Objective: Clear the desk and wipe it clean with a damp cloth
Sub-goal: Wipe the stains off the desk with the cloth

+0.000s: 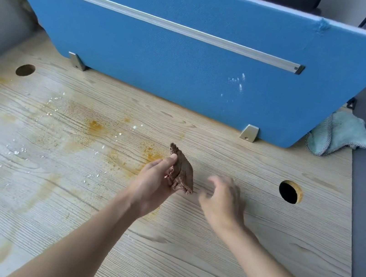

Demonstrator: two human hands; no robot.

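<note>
While the left grip [152,188] pinches a brown wad [182,174] above the stained worktop [207,250], right grip [222,202] blurred, loosely curled, holding nothing, cloth [340,134] lying at far right corner, beside blue partition [167,52].

Cloth [340,135] right of partition [191,51]

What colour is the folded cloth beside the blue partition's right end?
Pale teal cloth with grey checked edging; head view.

No legible text, label or number anywhere in view
</note>
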